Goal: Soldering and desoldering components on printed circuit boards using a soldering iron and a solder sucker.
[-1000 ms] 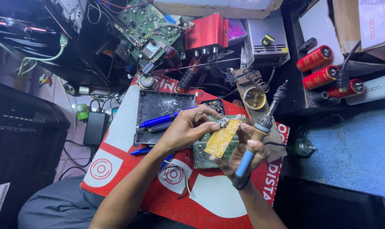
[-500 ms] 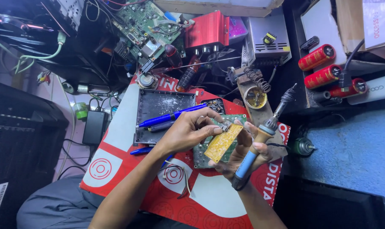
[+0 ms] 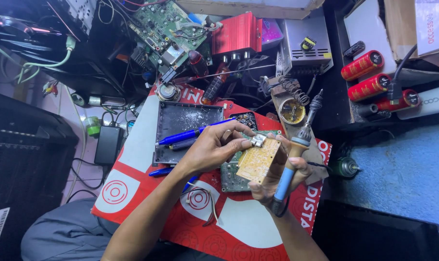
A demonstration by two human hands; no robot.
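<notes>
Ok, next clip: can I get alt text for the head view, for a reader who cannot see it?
A person's left hand pinches a metal part on a small yellow circuit board, while the right hand holds the board together with a blue-handled soldering iron, tip pointing up. They work over a red and white mat amid cluttered electronics.

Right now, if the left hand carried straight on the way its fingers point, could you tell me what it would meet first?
The left hand points rightward, its fingertips at a small metal part on the yellow circuit board. It would press into that board first, then probably the right hand and the soldering iron it holds, though depth is unclear.
</notes>
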